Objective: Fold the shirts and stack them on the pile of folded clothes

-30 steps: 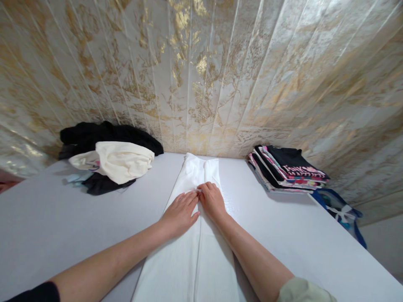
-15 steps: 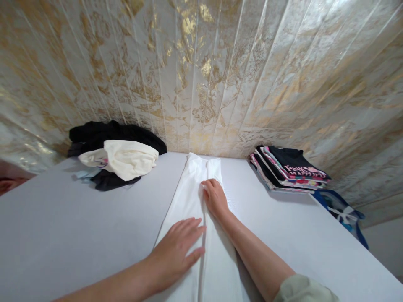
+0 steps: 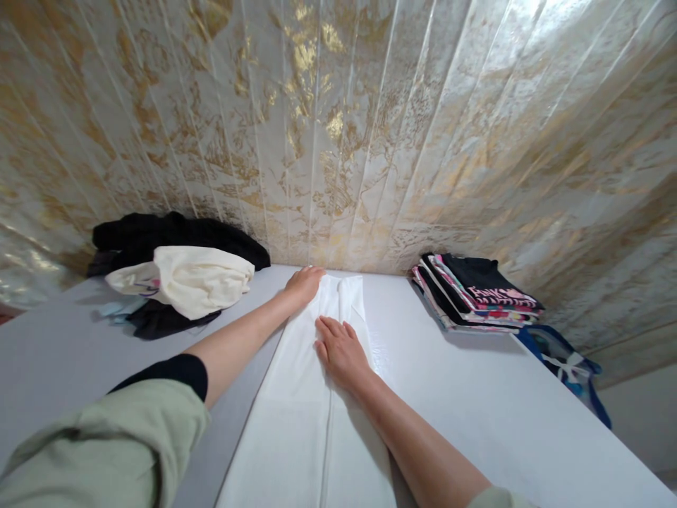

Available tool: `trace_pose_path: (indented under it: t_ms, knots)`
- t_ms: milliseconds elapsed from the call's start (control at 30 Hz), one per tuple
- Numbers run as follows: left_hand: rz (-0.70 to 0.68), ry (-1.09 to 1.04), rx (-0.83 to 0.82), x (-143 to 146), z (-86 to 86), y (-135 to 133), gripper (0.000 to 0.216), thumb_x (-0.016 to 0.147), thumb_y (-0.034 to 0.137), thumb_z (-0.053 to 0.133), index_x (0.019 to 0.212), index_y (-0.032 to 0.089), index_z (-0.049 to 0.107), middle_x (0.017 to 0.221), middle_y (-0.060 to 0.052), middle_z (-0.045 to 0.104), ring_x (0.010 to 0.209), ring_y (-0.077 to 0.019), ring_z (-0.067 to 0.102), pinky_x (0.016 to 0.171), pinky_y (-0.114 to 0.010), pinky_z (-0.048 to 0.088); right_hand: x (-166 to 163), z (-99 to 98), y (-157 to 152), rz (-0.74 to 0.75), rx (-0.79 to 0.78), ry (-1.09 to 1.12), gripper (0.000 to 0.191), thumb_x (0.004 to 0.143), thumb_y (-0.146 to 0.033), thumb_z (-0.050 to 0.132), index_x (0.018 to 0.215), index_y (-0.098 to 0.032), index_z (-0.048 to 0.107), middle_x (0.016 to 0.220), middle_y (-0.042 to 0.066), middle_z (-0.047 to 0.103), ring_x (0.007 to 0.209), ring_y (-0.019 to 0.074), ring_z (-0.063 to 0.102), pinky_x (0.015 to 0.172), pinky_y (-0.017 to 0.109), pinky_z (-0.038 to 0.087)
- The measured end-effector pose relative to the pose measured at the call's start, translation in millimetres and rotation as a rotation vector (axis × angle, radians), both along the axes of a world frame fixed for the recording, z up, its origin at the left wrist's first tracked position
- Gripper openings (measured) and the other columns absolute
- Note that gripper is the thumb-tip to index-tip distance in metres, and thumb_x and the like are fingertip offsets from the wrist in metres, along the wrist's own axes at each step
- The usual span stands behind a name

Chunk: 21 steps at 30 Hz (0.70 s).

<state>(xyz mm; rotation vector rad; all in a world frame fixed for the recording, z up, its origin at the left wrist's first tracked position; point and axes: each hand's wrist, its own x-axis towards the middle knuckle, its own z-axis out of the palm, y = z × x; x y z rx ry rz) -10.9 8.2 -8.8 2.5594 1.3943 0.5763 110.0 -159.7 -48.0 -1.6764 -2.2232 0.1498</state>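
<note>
A long, folded white cloth (image 3: 296, 430) lies flat mid-table, its long axis running straight away from the wearer, far end pointing at the curtain. The right hand (image 3: 343, 353) rests on it, fingers extended and slightly spread. The left hand (image 3: 305, 285) is at its far left corner; whether those fingers grip is unclear. The pale, smooth table (image 3: 455, 416) bears rumpled black and cream clothes (image 3: 204, 279) at left and a folded stack (image 3: 476, 296) at right. Behind hangs a pleated, gold-patterned curtain (image 3: 338, 106).
</note>
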Motion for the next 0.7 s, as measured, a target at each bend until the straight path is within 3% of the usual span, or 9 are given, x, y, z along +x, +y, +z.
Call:
trace_pose_path:
  t_ms: [100, 233, 433, 700]
  knots:
    - [0.048, 0.032, -0.037, 12, -4.8, 27, 0.034, 0.085, 0.015, 0.047, 0.114, 0.026, 0.062, 0.141, -0.003, 0.050, 0.128, -0.0241, 0.042, 0.106, -0.041, 0.033, 0, 1.5, 0, 0.008, -0.010, 0.013, 0.048, 0.097, -0.032, 0.038, 0.144, -0.020, 0.039, 0.149, 0.006, 0.040, 0.137, 0.0197, 0.034, 0.115, 0.044, 0.019]
    - [0.179, 0.052, -0.072, 12, -15.9, 46, 0.020, 0.082, 0.023, 0.056, 0.100, 0.021, 0.065, 0.132, -0.010, 0.054, 0.126, -0.0284, 0.043, 0.104, -0.044, 0.034, 1, 1.6, 1, 0.016, -0.022, 0.035, 0.049, 0.097, -0.033, 0.038, 0.144, -0.020, 0.038, 0.150, 0.006, 0.039, 0.138, 0.0202, 0.033, 0.116, 0.044, 0.018]
    - [0.392, -0.009, -0.123, 5, -29.5, 55, 0.027, 0.085, 0.030, 0.053, 0.108, 0.020, 0.061, 0.122, -0.015, 0.055, 0.118, -0.0308, 0.050, 0.097, -0.043, 0.041, 2, -1.3, 5, 0.022, -0.034, 0.049, 0.052, 0.096, -0.038, 0.041, 0.145, -0.021, 0.037, 0.150, 0.007, 0.039, 0.138, 0.0208, 0.032, 0.116, 0.045, 0.018]
    - [0.362, -0.188, -0.163, -10, -25.9, 76, 0.038, 0.079, 0.012, 0.048, 0.112, 0.023, 0.065, 0.127, -0.006, 0.058, 0.115, -0.0190, 0.055, 0.099, -0.026, 0.040, 2, -2.0, 4, 0.022, -0.022, 0.042, 0.052, 0.096, -0.041, 0.040, 0.145, -0.023, 0.038, 0.149, 0.006, 0.039, 0.138, 0.0214, 0.033, 0.115, 0.045, 0.019]
